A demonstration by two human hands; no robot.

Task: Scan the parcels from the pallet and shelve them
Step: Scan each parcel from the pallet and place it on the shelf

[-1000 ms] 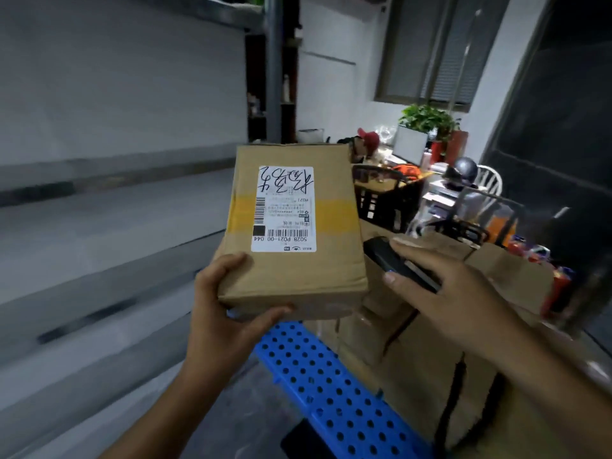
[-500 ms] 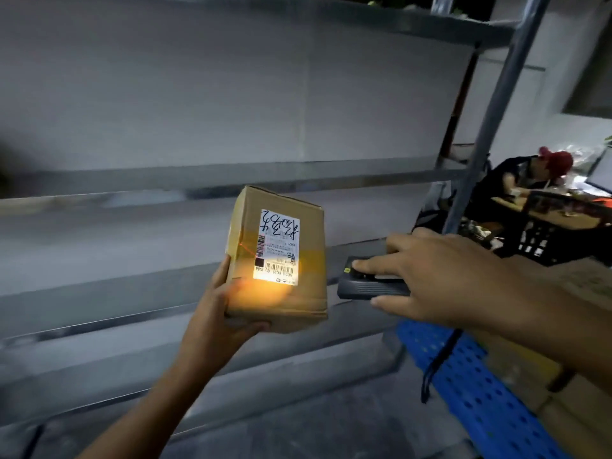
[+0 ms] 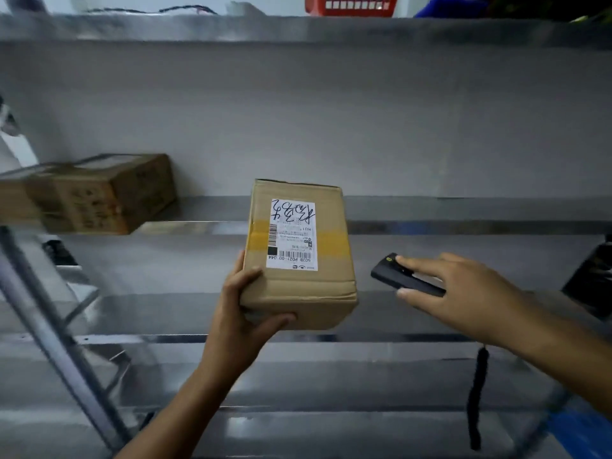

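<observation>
Slipping seems the risk: the brown cardboard parcel with a white label point(image 3: 299, 260) hangs before the grey metal shelf point(image 3: 463, 226), pinched at its near left corner by the left hand point(image 3: 243, 309) alone. Its long axis runs toward the shelf, label up, barcode end nearest. The right hand point(image 3: 463, 293) grips a black handheld scanner point(image 3: 394, 276).

You stood in parcel storeroom, warehouse-type. Grey metal shelving point(image 3: 463, 226) filled your view in stacked tiers, slanted steel upright point(image 3: 49, 326) at left. Taped cardboard carton point(image 3: 99, 197) sat on shelf at left. Your parcel point(image 3: 298, 293) bore printed barcode label point(image 3: 291, 235) with handwritten marks. Black handheld scanner point(image 3: 404, 279) was near it. Red plastic basket point(image 3: 351, 5) stood on top tier. Plain grey wall point(image 3: 298, 111) ran behind shelves.
</observation>
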